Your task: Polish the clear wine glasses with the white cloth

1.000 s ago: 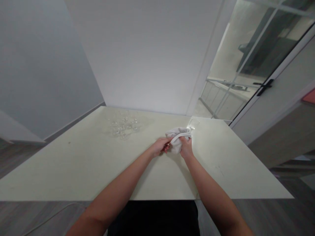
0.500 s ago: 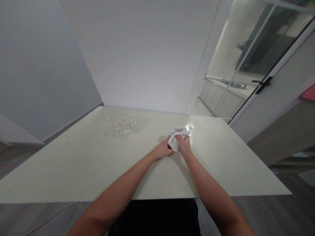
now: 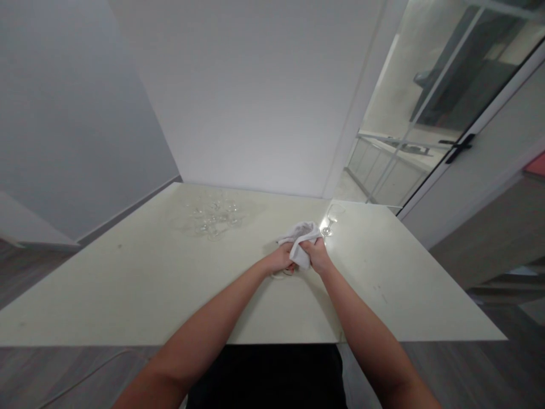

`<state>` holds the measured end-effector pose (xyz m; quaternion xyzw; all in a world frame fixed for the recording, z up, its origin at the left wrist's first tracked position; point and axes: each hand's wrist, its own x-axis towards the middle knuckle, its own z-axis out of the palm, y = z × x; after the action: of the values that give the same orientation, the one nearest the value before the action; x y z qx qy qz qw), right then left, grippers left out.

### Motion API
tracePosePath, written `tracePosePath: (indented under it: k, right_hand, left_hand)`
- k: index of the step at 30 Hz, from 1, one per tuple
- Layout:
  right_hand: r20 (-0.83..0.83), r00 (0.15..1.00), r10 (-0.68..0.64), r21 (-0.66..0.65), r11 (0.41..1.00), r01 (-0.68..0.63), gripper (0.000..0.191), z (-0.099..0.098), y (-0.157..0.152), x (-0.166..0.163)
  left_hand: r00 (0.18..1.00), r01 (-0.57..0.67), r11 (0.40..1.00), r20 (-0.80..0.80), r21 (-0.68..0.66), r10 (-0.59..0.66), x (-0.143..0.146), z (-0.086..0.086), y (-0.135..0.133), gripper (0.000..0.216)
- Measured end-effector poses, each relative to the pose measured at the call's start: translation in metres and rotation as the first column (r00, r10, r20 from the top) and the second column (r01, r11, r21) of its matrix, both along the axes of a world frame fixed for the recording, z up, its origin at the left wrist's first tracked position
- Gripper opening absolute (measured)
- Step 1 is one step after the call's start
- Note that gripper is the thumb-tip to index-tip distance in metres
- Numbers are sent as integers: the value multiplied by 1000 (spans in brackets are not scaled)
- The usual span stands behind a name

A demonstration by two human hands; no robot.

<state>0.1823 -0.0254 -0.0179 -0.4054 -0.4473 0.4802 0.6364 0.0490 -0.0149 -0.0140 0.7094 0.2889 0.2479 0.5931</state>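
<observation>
At far L, a grey wall [image 3: 68,113] is seen; below it a pale cord [image 3: 85,377] is trailed on the floor, past the near edge of the white tabletop [image 3: 128,284]. Twd the tabletop's far L corner, set in a bit from the far edge, a cluster of clear glasses [image 3: 215,217] is grouped close tog.; exact no. can't be told, as outlines overlap. Past the near edge, b/w the forearms, black clothing [image 3: 266,375] is seen. R of tabletop ctr, b/w far & near edges, a clear glass [image 3: 284,274] is held low in the L hand [image 3: 279,258]; the fingers are curled in round it, but tips are partly hidden, so exact grip can't be told. Against the L hand a bunched white cloth [image 3: 300,244] is pressed, its R side pinched by the R hand [image 3: 316,255], thumb on top, fingers closed in w/ little gap, some covered by the fabric. Just beyond the R hand, twd the far edge, a stemmed glass [image 3: 332,219] is stood upright on its foot. Past the tabletop's far R corner, a black door handle [image 3: 460,149] & a red item [image 3: 535,165], cut off by view, are seen.
</observation>
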Motion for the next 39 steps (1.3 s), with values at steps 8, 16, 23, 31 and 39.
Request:
tracePosePath:
  k: [8,16,23,31,39]
  right_hand:
    - [167,953,-253,166,960,226,46,0,4,-6]
    - [-35,992,-119,23,993,120,37,-1,2,0]
    - [-126,985,113,-14,993,-116,33,2,-5,-1]
    - [-38,978,-204,10,979,204,38,-3,8,-1]
    - [43,933,-358,72,932,355,45,-11,13,-6]
  left_hand:
    - [856,-318,774,-184,547,482,0,3,3,37]
    - [973,-194,897,-41,398,229,0,8,-2,35]
    - [984,96,958,171,-270,-50,-2,4,-2,28]
    - [964,-244,964,136,104,229,8,-2,8,16]
    - [860,-509,759,273,405,431,3,6,8,46]
